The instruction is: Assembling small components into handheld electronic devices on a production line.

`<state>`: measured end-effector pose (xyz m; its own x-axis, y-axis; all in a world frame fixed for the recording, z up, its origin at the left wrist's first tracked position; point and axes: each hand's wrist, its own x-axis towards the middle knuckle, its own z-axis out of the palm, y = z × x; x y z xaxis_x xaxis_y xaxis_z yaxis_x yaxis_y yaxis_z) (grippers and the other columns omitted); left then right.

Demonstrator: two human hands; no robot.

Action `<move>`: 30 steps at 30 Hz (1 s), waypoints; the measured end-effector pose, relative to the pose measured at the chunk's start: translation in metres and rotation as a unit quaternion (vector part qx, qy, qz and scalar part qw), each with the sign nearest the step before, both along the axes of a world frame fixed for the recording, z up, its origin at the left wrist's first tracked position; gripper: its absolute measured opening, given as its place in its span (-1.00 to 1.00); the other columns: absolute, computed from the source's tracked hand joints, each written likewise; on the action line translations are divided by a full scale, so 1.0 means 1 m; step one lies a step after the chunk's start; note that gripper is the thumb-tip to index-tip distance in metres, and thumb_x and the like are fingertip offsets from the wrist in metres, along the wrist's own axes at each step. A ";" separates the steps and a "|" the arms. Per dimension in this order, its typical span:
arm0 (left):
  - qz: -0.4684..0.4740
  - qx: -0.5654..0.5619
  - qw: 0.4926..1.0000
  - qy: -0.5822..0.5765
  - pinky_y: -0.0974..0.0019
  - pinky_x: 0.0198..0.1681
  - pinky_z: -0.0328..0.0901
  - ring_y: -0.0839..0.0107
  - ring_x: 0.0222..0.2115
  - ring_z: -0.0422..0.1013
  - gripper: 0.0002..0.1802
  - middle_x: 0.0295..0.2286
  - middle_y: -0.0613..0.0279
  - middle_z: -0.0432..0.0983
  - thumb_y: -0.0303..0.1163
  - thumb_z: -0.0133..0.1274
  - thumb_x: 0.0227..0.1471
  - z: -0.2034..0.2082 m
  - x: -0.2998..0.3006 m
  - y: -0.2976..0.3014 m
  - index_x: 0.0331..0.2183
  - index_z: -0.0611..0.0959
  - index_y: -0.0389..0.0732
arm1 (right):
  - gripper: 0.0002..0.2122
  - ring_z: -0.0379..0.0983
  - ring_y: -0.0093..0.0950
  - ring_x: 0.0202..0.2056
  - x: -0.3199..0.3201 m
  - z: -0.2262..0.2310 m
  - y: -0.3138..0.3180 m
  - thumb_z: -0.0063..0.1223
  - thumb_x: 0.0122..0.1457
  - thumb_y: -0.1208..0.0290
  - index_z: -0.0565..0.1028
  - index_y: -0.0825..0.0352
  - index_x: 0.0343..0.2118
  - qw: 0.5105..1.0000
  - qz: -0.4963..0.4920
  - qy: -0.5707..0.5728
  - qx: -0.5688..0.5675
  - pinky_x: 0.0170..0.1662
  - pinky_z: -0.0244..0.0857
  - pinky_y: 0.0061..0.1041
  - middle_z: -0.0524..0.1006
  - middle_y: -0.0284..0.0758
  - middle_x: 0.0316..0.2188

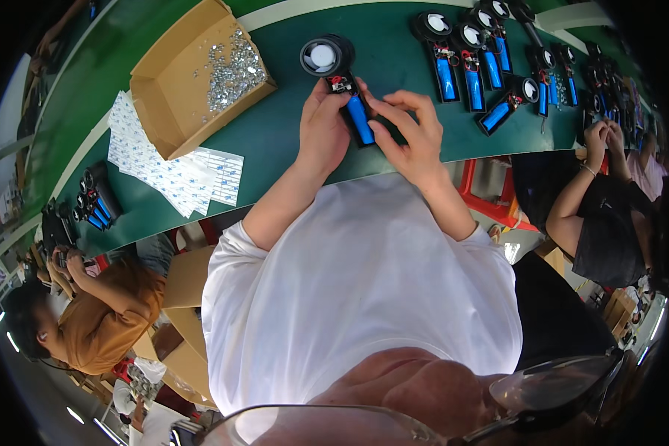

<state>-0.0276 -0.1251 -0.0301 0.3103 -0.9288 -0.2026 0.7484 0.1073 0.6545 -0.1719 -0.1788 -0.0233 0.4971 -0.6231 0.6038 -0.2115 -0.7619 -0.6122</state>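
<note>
In front of me lies a black handheld device (359, 119) with a round head, a white disc in it, a long blue battery cell and red wires at the neck. Its casing is uncovered on the side facing up. My left hand (323, 126) grips the handle from the left, thumb at the upper end of the battery. From the right, my right hand (412, 134) holds the handle's edge between thumb and fingers, its other fingers bent. What the fingertips beneath do is hidden.
A cardboard tray (163, 82) of small shiny metal parts stands at the left, over white printed sheets (156, 167). Similar devices (472, 67) lie on the green table (290, 22) at the right, more (97, 197) at the far left. Co-workers sit on both sides.
</note>
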 end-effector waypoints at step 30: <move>-0.032 0.011 0.987 -0.159 0.38 -0.14 0.33 0.45 -0.25 0.40 -0.49 -0.15 0.13 0.38 -0.64 -0.28 0.03 0.000 -0.006 0.017 0.08 0.28 -0.30 | -0.68 0.34 -0.57 -0.66 0.007 0.035 -0.017 0.23 -0.08 0.49 0.60 0.20 -0.17 0.984 0.139 0.105 0.035 -0.59 0.23 -0.60 0.45 -0.47 -0.63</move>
<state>-0.0339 -0.1077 -0.0301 0.3023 -0.9450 -0.1250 0.5094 0.0493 0.8591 -0.1644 -0.1960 0.0122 0.7633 -0.4822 0.4300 -0.1290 -0.7658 -0.6300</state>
